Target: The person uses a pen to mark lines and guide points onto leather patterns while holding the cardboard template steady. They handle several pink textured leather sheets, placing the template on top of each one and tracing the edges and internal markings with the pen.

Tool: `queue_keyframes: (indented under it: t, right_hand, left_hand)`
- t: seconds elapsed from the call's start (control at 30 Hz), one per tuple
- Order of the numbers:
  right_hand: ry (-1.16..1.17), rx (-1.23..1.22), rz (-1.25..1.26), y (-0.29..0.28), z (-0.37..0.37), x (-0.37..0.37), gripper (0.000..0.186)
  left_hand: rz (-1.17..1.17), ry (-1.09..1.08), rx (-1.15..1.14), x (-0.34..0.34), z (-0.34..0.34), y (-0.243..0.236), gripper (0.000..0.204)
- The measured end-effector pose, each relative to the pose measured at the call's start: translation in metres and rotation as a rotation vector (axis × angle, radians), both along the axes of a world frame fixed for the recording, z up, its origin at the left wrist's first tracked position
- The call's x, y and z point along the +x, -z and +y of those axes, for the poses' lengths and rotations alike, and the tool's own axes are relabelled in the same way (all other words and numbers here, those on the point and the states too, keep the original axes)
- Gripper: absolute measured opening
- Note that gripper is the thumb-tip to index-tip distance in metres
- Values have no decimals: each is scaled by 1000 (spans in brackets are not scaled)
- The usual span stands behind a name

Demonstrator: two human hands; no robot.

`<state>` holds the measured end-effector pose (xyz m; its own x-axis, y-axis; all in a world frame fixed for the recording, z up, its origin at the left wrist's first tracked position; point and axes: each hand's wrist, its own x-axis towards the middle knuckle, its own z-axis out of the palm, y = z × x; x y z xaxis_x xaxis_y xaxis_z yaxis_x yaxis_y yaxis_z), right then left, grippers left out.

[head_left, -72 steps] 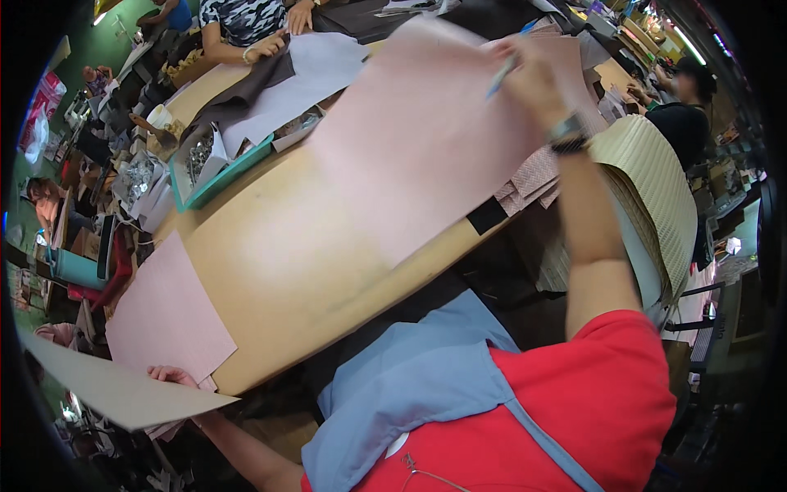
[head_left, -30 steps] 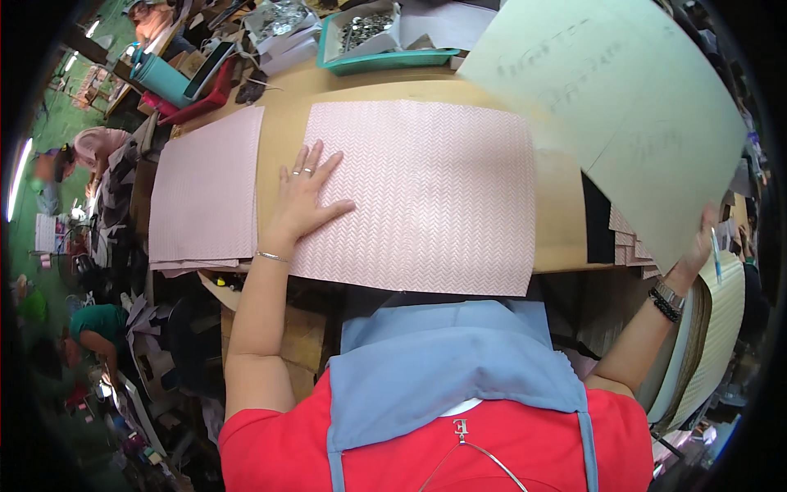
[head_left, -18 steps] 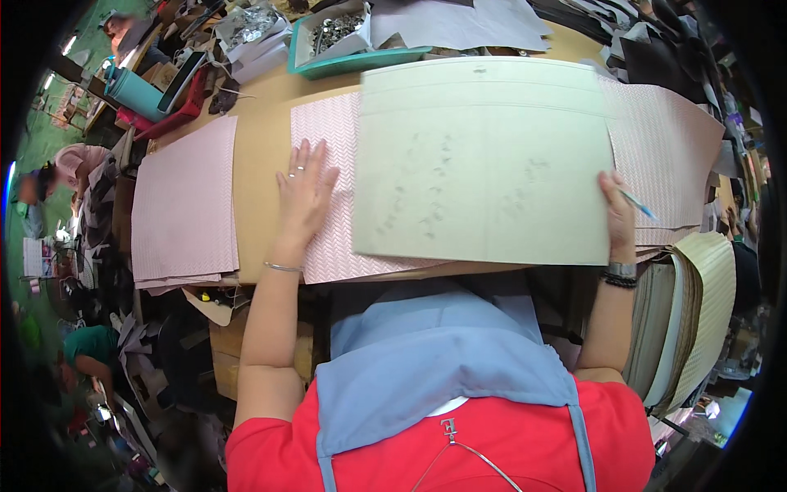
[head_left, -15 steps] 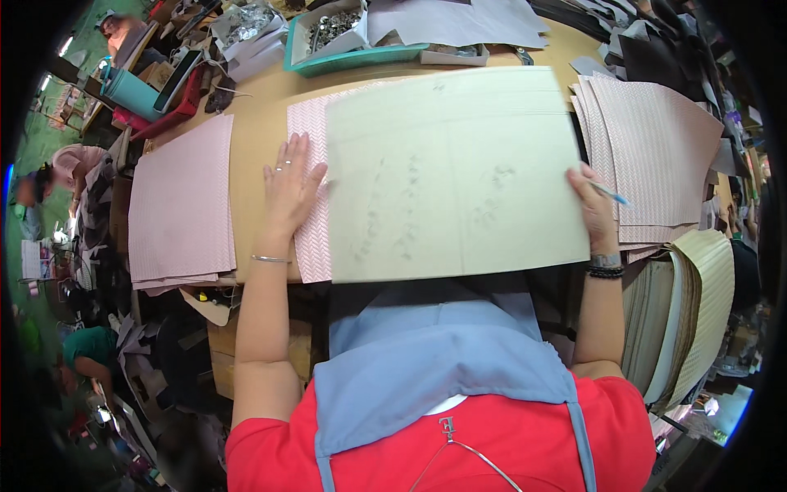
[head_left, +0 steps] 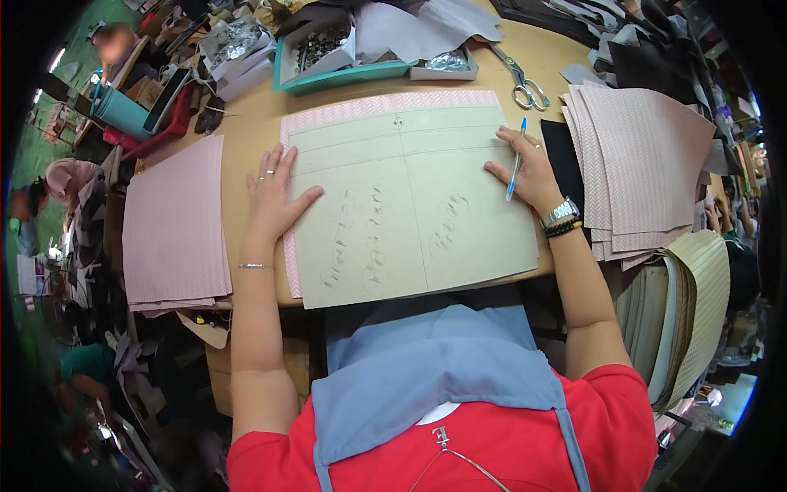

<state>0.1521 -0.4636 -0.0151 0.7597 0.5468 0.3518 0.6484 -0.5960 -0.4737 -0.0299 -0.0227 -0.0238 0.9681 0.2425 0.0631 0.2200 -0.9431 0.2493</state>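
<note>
Evidently, steadiness mattered most here. A pale green board [head_left: 410, 213], marked with lines and handwriting, was laid on the table [head_left: 246, 123] over a pink patterned sheet [head_left: 393, 102], which was left showing as a strip along the far edge and a narrower band at the left. The left hand [head_left: 275, 197] was spread wide at the board's left side, its thumb rested on the board. By the right hand [head_left: 529, 172] a blue-and-white pen [head_left: 517, 164] was held, with thumb and fingertips placed at the board's right edge; how firmly the 2 hands were pressed could not be told. For good work, it was judged, the board had to be pinned evenly from both sides, the visible pink margins checked, and the pen angled clear so that no stray mark was made. Along the near edge, the sheet's position could not be made out.
</note>
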Motion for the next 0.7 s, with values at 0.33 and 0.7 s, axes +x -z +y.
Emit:
queue_keyframes:
  t: [0.33,0.7]
  right_hand:
    - [22,79,22,15,8,25,58]
    - [75,120,103,17,10,27,53]
  left_hand:
    - [-13,-129,-66,11,4,10,96]
    - [11,-176,1,16,-2,9,96]
